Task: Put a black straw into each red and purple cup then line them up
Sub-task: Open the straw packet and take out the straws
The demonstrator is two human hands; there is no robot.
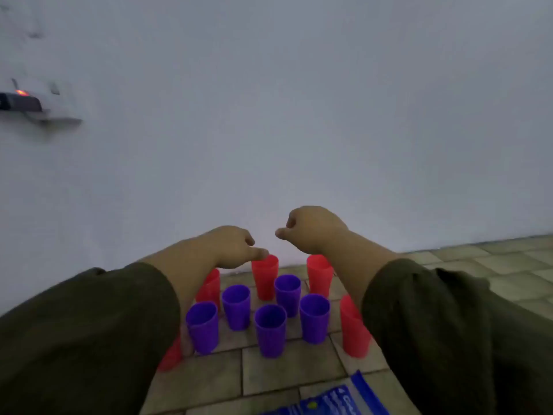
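Several purple cups, such as the front middle one (270, 330), stand upright in a cluster on the tiled floor. Several red cups ring them, one at the back middle (264, 277) and one at the right (354, 330); my sleeves partly hide two red cups at the left. All visible cups look empty and no black straw shows. My left hand (232, 247) hovers above the back cups with fingers curled and nothing in it. My right hand (311, 229) is raised beside it, also curled into a loose fist, holding nothing.
A white wall (269, 115) rises right behind the cups. A blue plastic packet (335, 399) lies on the tiles at the bottom edge. A dark device with an orange light (21, 100) sits on a wall bracket at far left.
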